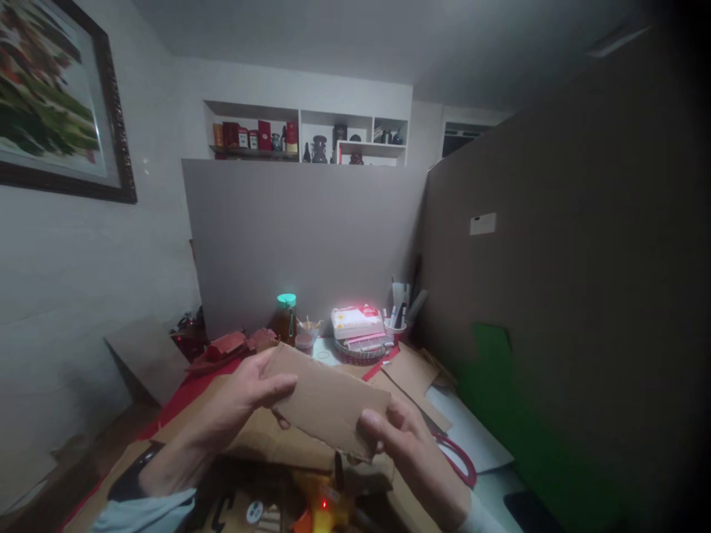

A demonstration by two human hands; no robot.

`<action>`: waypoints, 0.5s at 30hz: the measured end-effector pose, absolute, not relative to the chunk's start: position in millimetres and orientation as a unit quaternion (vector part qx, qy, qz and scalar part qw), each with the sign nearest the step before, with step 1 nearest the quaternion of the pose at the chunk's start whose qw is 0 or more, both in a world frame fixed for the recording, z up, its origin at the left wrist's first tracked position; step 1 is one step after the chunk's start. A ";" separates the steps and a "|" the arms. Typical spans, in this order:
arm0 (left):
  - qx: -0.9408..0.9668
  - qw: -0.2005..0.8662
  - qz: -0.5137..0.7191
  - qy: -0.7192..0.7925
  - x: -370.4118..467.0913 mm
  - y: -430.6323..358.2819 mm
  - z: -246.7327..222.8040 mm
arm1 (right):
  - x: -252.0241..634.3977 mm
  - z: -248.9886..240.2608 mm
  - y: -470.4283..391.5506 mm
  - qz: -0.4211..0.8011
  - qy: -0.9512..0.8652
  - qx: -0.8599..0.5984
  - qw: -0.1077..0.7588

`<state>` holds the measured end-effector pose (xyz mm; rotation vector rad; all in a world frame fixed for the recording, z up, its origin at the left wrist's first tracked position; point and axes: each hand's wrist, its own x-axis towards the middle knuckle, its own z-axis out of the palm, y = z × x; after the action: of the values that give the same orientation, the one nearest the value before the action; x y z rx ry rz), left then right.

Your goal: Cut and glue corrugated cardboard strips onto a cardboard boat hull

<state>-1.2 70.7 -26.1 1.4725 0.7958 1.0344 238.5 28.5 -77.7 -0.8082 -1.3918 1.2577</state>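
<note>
A flat rectangular piece of brown cardboard is held up above the work surface, tilted down to the right. My left hand grips its left end, thumb on the face toward me. At the right end, my right hand pinches the edge with the thumb in front and fingers behind. Below the piece lie more brown cardboard and a yellow and orange tool with a red light, partly hidden in shadow.
Behind stand a bottle with a green lid, a basket holding a white and red package, and a cup of pens. Cardboard scraps and a red ring-shaped object lie right. Grey panels enclose the back and right.
</note>
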 end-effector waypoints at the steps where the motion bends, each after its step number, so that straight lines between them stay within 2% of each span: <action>1: 0.618 0.558 0.444 0.332 -1.5 71.0 -26.2 | 238.5 -77.1 27.9 0.528 -0.580 -0.334 0.522; 8: 0.585 0.584 0.498 0.261 1.6 68.7 -29.7 | 233.0 -82.0 28.2 0.561 -0.531 -0.324 0.546; 15: 0.563 0.657 0.470 0.176 -3.4 59.4 -23.7 | 239.7 -82.6 29.4 0.571 -0.487 -0.345 0.564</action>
<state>-3.4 59.4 -23.7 1.2746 0.3987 1.0644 239.7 29.4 -82.6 -0.8126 -1.1473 1.3429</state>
